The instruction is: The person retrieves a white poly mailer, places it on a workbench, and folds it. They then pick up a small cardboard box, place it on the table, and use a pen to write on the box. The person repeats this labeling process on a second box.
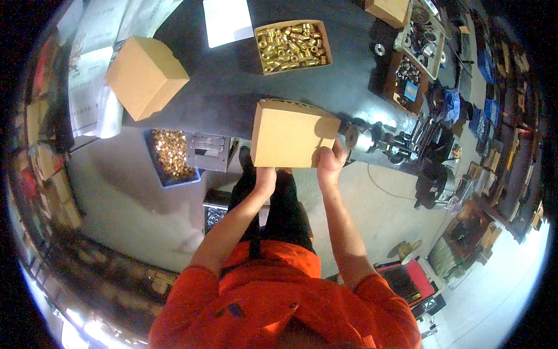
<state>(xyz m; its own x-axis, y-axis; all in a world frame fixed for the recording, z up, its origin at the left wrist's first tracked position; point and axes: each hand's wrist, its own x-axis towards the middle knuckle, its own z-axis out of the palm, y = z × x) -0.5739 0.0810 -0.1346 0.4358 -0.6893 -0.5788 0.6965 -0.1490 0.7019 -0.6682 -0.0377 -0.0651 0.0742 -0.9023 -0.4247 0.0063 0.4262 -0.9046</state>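
Observation:
A plain tan cardboard box (290,136) is in front of me at the near edge of the dark table, held between both my hands. My left hand (267,178) supports its lower left part from below, with the fingers hidden under the box. At the lower right corner my right hand (331,163) grips it, thumb against the near face and fingers around the side. Beyond it on the table lies an open carton (326,43) full of brass fittings (290,46). Another cardboard box (145,75) sits at the left, tilted in view.
A metal spindle-like fixture (360,139) stands close right of my right hand. A white paper sheet (228,22) lies at the back of the dark table (215,81). Below its edge is a blue bin (181,182) of copper-coloured pieces. Trays of metal parts (407,72) fill the right.

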